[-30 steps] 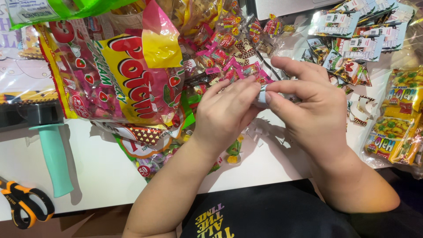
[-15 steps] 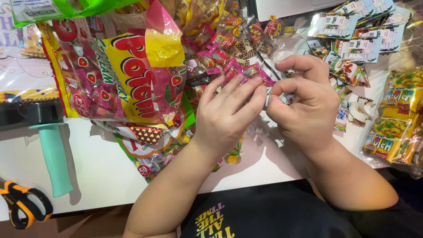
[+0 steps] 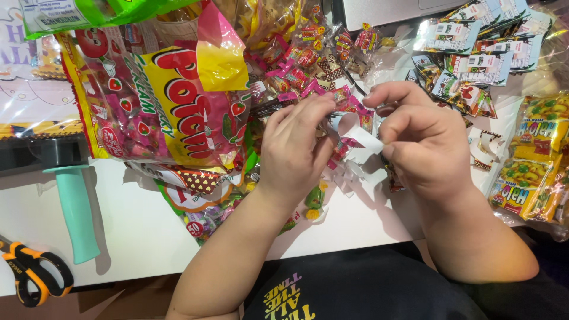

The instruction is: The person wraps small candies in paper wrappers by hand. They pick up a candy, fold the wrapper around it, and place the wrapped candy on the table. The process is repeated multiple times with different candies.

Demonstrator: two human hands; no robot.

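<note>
I see both hands over the middle of a white table [image 3: 136, 231], close together above a pile of sweets. My left hand [image 3: 296, 148] lies palm down with the fingers bent, and its fingertips pinch one end of a white paper strip [image 3: 358, 135]. My right hand [image 3: 424, 139] holds the other end of the same strip between the thumb and the forefinger, with the other fingers curled in. So both grips are narrow and closed on the strip, which bends in a small curve between the two hands, just above the loose wrapped candies [image 3: 314, 65]. These candies are small, in pink, red and brown wrappers, and they reach from under my hands up toward the far edge.

To the left of my left hand lies a big clear candy bag [image 3: 160, 106] with a yellow and red label and many pink pieces inside. A green bag [image 3: 89, 12] lies partly over its top. Under it, near my left wrist, I see another round candy pack [image 3: 195, 198], partly hidden.

At the far left a mint green handle [image 3: 77, 210] lies on the table, and orange and black scissors [image 3: 35, 275] are at the near left corner. On the right side there are small sachets [image 3: 474, 59] in a fan, and yellow candy bags [image 3: 530, 160] at the right edge.
</note>
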